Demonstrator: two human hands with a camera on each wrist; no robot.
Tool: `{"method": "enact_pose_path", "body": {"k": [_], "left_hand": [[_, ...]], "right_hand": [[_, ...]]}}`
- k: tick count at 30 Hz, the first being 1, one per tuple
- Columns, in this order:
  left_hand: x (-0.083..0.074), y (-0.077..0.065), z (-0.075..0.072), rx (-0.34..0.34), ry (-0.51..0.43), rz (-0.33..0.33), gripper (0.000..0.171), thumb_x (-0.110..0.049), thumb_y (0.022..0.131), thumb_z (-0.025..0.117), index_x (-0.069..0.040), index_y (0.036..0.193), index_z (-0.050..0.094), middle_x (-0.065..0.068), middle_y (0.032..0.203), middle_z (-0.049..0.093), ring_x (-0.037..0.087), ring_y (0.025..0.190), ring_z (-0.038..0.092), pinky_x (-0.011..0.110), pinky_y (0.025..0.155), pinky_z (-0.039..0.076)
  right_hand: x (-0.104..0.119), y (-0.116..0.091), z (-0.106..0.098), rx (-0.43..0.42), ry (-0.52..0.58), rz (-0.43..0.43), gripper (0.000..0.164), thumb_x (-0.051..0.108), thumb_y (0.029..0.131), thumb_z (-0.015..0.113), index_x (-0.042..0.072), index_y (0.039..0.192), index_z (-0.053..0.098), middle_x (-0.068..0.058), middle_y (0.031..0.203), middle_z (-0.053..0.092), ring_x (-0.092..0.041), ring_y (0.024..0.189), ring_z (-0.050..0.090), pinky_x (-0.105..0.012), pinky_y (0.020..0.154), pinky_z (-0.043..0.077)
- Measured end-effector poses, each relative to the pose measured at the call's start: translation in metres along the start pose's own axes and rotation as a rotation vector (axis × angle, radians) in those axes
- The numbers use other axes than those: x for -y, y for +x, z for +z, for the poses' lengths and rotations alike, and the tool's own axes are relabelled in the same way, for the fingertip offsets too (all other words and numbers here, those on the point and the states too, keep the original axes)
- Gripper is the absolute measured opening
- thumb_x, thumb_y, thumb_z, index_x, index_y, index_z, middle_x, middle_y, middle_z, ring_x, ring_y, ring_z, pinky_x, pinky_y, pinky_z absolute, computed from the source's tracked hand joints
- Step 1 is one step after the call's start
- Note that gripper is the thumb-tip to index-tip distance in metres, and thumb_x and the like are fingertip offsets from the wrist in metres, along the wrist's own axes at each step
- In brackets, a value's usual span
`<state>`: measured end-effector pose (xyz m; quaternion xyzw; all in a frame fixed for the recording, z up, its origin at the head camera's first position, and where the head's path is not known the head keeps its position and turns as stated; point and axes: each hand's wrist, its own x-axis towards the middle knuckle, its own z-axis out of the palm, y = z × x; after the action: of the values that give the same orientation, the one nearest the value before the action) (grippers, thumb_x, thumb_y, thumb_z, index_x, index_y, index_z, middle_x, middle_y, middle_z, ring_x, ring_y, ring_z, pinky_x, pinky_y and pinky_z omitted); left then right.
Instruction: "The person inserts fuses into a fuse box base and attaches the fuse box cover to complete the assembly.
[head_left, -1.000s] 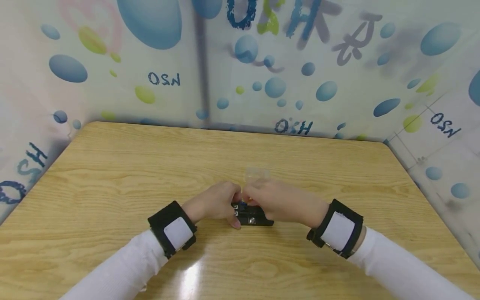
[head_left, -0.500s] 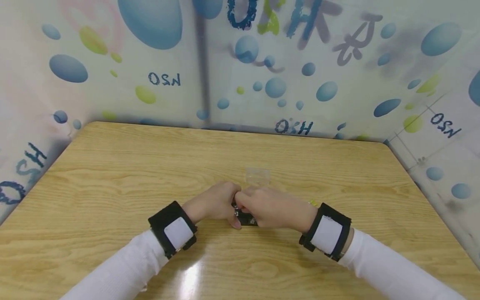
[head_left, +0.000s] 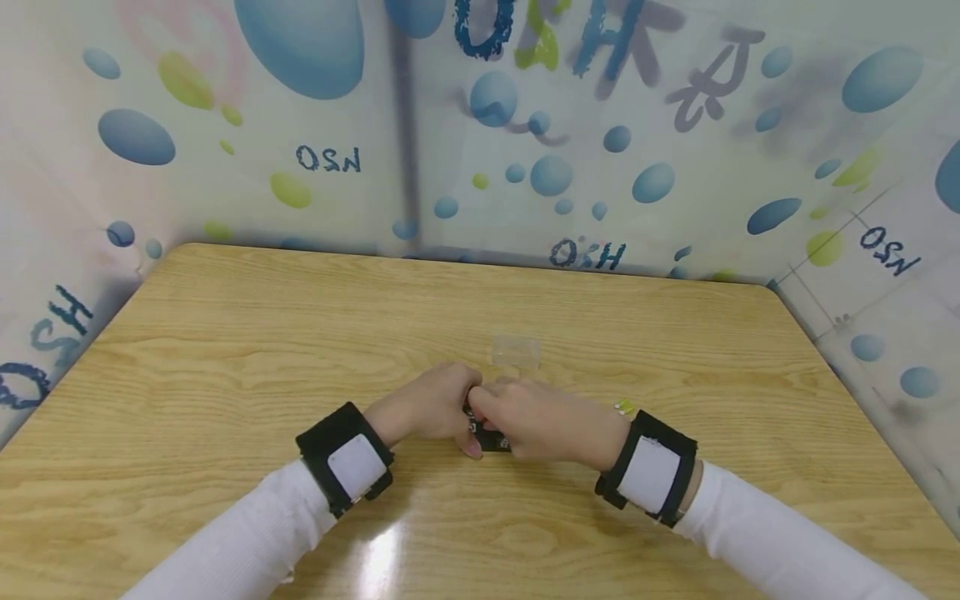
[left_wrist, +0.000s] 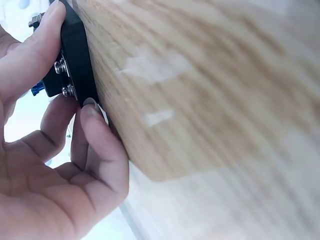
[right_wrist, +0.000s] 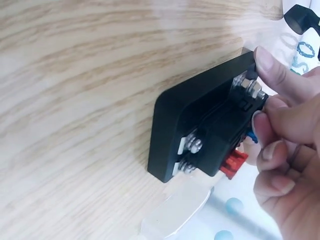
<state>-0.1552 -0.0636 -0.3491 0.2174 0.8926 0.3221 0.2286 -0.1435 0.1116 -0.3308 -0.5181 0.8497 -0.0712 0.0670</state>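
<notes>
1. The black block (right_wrist: 212, 132) is being held at one end by the left grip (head_left: 437, 402); its sides are being pressed between the thumb and bent fingers.
2. The blue part (right_wrist: 252, 136) is being pinched by the right grip (head_left: 553, 421), atop the block; most of it is being hidden by the fingertips.
3. The red part (right_wrist: 233, 163) is being carried by the block, just beside the right grip's fingertips.
4. Metal screws (right_wrist: 194, 144) are being borne on the block, apart from the right grip.
5. The block is being supported by the tabletop (head_left: 300, 333), beneath both grips.
6. A clear piece (head_left: 515, 352) is being supported farther out, beyond the right grip.
7. Small yellow items (head_left: 623, 407) are being supported near the right grip's wrist, on its far side.
</notes>
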Motion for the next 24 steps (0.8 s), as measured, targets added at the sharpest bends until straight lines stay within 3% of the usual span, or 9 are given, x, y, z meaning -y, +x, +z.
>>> {"method": "enact_pose_path", "body": {"k": [6,15,24], "left_hand": [[0.001,0.000,0.000,-0.003,0.001,0.002,0.041,-0.013,0.059,0.094,-0.011,0.081,0.060,0.000,0.076,0.059,0.013,0.069,0.050,0.024,0.060,0.041],[0.001,0.001,0.001,-0.002,-0.014,0.000,0.040,-0.012,0.059,0.094,-0.011,0.085,0.064,-0.002,0.081,0.064,0.012,0.074,0.055,0.024,0.067,0.045],[-0.002,-0.001,0.000,-0.011,0.019,-0.009,0.042,-0.014,0.058,0.095,-0.009,0.083,0.061,0.000,0.078,0.059,0.013,0.071,0.050,0.024,0.062,0.040]], "right_hand": [[0.004,0.000,0.001,-0.035,-0.040,0.034,0.018,0.005,0.089,0.069,0.012,0.092,0.052,0.003,0.079,0.053,-0.009,0.071,0.045,-0.021,0.063,0.039],[0.009,-0.008,0.005,-0.178,-0.138,0.037,0.013,0.005,0.089,0.067,0.015,0.091,0.059,0.002,0.088,0.056,-0.012,0.077,0.046,-0.023,0.066,0.039],[0.011,-0.011,0.015,-0.305,0.017,0.139,0.010,0.005,0.088,0.071,0.013,0.089,0.064,0.004,0.083,0.059,-0.008,0.077,0.056,-0.019,0.067,0.049]]}}
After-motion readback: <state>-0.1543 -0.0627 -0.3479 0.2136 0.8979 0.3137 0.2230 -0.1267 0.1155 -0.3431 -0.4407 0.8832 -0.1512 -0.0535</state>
